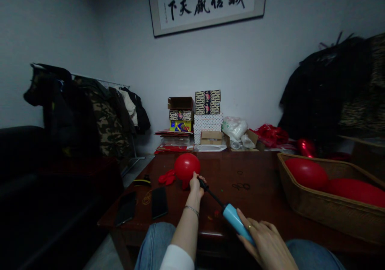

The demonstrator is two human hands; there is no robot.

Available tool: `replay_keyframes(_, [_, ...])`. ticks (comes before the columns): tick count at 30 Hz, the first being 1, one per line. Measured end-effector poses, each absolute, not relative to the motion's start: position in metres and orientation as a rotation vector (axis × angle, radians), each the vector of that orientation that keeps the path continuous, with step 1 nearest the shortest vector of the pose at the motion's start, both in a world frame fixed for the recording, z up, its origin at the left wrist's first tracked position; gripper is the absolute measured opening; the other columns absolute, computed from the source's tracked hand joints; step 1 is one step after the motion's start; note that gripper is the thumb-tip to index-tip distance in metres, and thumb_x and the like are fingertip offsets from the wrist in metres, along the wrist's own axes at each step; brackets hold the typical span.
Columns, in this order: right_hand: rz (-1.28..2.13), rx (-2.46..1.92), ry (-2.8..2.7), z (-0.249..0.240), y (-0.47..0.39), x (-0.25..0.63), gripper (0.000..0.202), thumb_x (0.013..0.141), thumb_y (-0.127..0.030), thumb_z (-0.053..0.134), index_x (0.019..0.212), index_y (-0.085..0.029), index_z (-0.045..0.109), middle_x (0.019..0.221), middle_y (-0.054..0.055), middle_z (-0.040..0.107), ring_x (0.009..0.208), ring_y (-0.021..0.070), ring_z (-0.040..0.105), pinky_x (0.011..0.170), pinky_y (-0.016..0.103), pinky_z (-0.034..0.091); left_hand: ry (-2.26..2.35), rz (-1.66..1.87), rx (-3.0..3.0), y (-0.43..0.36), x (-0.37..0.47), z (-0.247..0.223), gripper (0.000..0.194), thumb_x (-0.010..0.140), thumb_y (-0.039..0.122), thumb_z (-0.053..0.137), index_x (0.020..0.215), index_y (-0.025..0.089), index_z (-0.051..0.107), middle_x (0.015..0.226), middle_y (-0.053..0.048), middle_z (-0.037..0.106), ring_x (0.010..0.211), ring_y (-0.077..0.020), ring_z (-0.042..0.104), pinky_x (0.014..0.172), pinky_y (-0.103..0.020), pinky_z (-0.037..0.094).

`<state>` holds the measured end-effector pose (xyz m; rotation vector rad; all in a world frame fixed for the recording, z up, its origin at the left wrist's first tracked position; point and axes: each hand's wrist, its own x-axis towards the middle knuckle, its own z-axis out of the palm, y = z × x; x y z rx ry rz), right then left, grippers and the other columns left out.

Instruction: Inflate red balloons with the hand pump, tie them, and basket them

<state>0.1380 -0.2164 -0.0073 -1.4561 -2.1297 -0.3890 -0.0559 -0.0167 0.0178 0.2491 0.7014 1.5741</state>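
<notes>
A partly inflated red balloon (186, 166) sits over the dark wooden table, at the front end of a hand pump. My left hand (196, 184) is closed where the balloon's neck meets the pump's nozzle; the exact grip is hidden by the fingers. The balloon pump (237, 221) has a light-blue barrel and a black rod, and it slants down to the right. My right hand (264, 238) wraps around the blue barrel, with a ring on one finger. Limp red balloons (167, 177) lie just left of the inflated one.
Two dark phone-like slabs (159, 202) and yellow bands (147, 198) lie on the table's left. Dark loops (241, 186) lie right of centre. A wicker basket (325, 204) with red balloons stands at right. Stacked boxes (208, 123) are behind.
</notes>
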Motion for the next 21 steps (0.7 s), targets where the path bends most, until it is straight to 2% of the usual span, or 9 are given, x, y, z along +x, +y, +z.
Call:
replay_keyframes(4, [-0.379,-1.438,-2.131,-0.009,-0.225,0.147,0.056,0.083,-0.035,0.054,0.135,-0.028,0.038,0.105,0.002,0.068,0.084,0.0172,0.064,0.076,0.032,0.043,0.700,1.567,0.257,-0.014,-0.055,0.018,0.030,0.089,0.033,0.047,0.063,0.018,0.041,0.046,0.005,0.041,0.037,-0.0085,0.040,0.042,-0.021,0.034])
replay_keyframes(12, [-0.352,-1.500,-2.125,-0.006,-0.219,0.136,0.051,0.084,-0.033,0.052,0.133,-0.024,0.040,0.101,0.004,0.068,0.084,0.0179,0.063,0.080,0.034,0.040,0.626,1.526,0.225,-0.025,-0.048,0.023,0.031,0.088,0.037,0.048,0.064,0.018,0.041,0.049,0.004,0.040,0.038,-0.0072,0.039,0.039,-0.019,0.030])
replay_keyframes(15, [-0.356,-1.536,-2.124,0.001,-0.210,0.124,0.049,0.085,-0.032,0.051,0.132,-0.021,0.043,0.097,0.006,0.068,0.083,0.0190,0.063,0.080,0.035,0.038,0.577,1.505,0.214,-0.030,-0.044,0.025,0.031,0.089,0.035,0.046,0.064,0.018,0.040,0.049,0.005,0.037,0.037,-0.0062,0.036,0.037,-0.018,0.027])
replay_keyframes(21, [-0.345,-1.616,-2.115,0.018,-0.188,0.099,0.044,0.086,-0.029,0.048,0.130,-0.022,0.045,0.090,0.005,0.067,0.080,0.0178,0.062,0.078,0.033,0.035,0.529,1.470,0.219,-0.032,-0.039,0.022,0.030,0.088,0.034,0.048,0.064,0.018,0.040,0.051,0.005,0.037,0.036,-0.0056,0.034,0.035,-0.017,0.026])
